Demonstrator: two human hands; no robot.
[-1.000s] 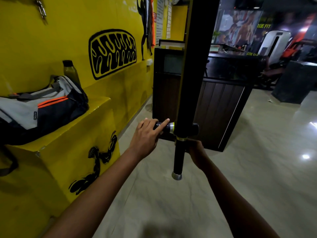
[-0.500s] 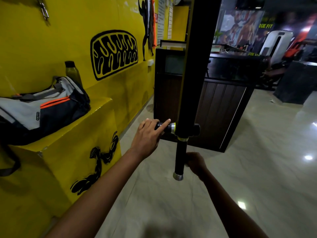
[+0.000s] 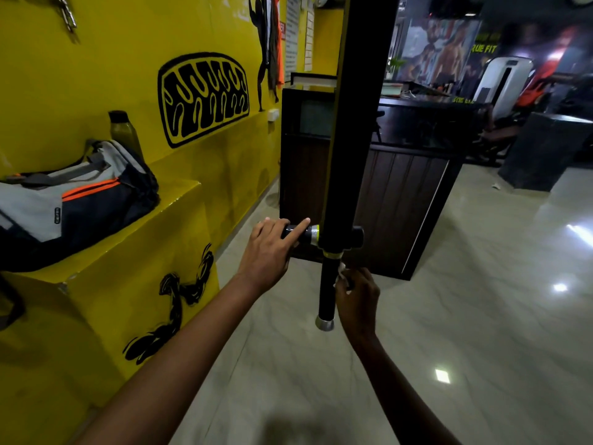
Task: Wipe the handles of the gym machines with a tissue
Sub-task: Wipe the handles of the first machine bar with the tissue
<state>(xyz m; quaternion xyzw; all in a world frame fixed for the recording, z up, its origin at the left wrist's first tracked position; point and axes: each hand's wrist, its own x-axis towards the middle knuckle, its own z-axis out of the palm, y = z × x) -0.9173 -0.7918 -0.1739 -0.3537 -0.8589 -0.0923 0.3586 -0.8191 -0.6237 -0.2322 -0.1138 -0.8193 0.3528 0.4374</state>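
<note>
"RUE FIT" in yellow-green letters on the dark back wall [image 3: 484, 48], first letter cut off

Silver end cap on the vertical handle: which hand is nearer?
Right. The right hand holds a tissue against the vertical handle just above the silver end cap. The left hand grips the horizontal handle higher up, left of the post.
</note>
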